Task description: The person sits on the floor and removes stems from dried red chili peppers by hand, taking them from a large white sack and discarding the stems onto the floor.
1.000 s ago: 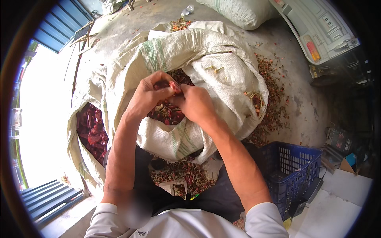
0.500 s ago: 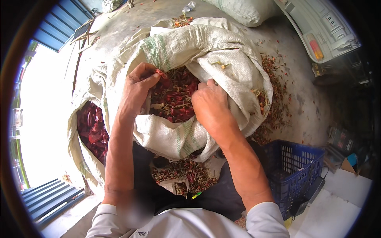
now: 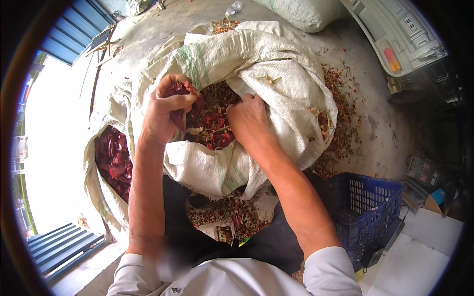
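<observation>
Because the large white sack [image 3: 237,44] has its rim rolled outward in thick folds, its mouth seems to gape unaided, which leaves both hands free at the opening. Inside lie dried red pods [image 3: 212,126] mixed with thin, pale stalks.

At the mouth's left edge, the left hand [image 3: 162,111] has its grip clamped on a small red bunch [image 3: 178,89], pinned between the thumb and curled fingers. One piece droops below the palm; holding them tucked in like this probably lets several pods sit in one hand.

At the mouth's right edge, the right hand [image 3: 249,118] reaches in with its knuckles up. Its fingertips are hidden, so I cannot tell whether they are apart, together or on a pod. The flap [image 3: 291,93] beside it is folded back, apparently out of its way.

Just beyond the large sack's left edge stands a second sack [image 3: 118,214], its open side showing more dark red pods. A blue basket [image 3: 365,232] rests on the floor off the lower right edge, perhaps set aside to leave elbow room.
</observation>
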A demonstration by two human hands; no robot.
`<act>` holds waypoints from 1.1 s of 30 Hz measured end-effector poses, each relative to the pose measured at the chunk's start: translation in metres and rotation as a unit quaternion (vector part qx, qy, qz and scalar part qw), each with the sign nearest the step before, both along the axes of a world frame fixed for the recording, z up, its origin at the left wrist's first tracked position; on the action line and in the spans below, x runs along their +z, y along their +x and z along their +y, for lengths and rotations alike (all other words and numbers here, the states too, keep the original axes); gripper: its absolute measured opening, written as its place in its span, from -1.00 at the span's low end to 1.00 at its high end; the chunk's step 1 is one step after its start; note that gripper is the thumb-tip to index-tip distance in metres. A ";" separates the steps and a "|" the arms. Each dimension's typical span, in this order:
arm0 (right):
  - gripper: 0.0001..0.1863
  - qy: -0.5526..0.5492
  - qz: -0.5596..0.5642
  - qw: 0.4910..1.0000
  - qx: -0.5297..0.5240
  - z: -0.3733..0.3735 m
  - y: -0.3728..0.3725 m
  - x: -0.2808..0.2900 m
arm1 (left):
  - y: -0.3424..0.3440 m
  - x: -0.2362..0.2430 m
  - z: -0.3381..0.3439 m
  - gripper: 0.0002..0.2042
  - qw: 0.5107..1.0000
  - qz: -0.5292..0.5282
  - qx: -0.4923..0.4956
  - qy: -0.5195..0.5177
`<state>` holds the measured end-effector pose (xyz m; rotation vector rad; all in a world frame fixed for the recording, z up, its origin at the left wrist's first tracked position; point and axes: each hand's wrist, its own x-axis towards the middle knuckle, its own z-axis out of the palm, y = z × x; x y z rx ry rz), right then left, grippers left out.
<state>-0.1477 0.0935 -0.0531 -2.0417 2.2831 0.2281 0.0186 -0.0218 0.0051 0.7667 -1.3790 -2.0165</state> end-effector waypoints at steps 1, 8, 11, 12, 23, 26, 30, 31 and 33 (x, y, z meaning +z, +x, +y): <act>-0.84 -0.023 -0.001 1.000 -0.003 -0.001 0.001 -0.002 | -0.001 0.000 0.001 -0.91 1.000 -0.014 0.013 0.003; -0.82 -0.075 0.005 0.997 -0.031 -0.003 0.004 -0.015 | -0.006 -0.002 0.000 -0.94 0.996 -0.053 0.064 0.017; -0.80 -0.043 0.034 0.998 -0.031 -0.006 0.006 -0.014 | -0.008 0.004 0.008 -0.94 0.996 -0.052 0.072 -0.003; -0.80 -0.037 0.040 0.998 -0.029 -0.005 0.005 -0.012 | -0.009 0.005 0.007 -0.93 0.996 -0.053 0.070 -0.013; -0.70 -0.278 -0.445 0.837 -0.155 0.014 -0.005 0.008 | -0.009 0.001 0.005 -0.77 0.987 -0.136 0.061 -0.055; -0.69 -0.204 -0.676 0.654 -0.271 0.015 -0.009 0.026 | -0.013 0.009 0.015 -0.61 0.983 -0.152 0.048 -0.087; -0.72 -0.191 -0.818 0.459 -0.288 0.015 -0.010 0.024 | -0.016 0.008 0.025 -0.56 0.978 -0.159 -0.025 -0.133; -0.73 -0.174 -0.831 0.442 -0.289 0.014 -0.009 0.026 | -0.016 0.004 0.025 -0.57 0.977 -0.150 -0.040 -0.149; -0.75 -0.152 -0.842 0.423 -0.299 0.013 -0.004 0.027 | -0.016 -0.002 0.023 -0.58 0.943 -0.168 -0.075 -0.276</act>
